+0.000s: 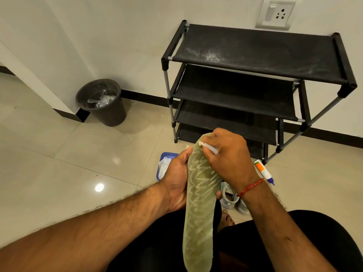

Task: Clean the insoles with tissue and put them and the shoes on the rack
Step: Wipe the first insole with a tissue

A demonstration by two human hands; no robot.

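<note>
Head view: the left grip [176,181] curls round the edge of a long olive-green mesh insole [200,213] held over the lap, and the right grip [229,156] pinches a white tissue [210,147] against its toe end. Wiping looks under way. Pale grey shoes [229,197] lie on the floor — nothing is on the black four-tier fabric rack [255,48] yet.

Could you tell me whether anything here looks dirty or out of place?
The top shelf of the rack has a white powdery smear near its left end, stark against the black fabric. The green insole shows white zigzag streaks along its length. A tube lies on its side on the floor beside the rack.
</note>
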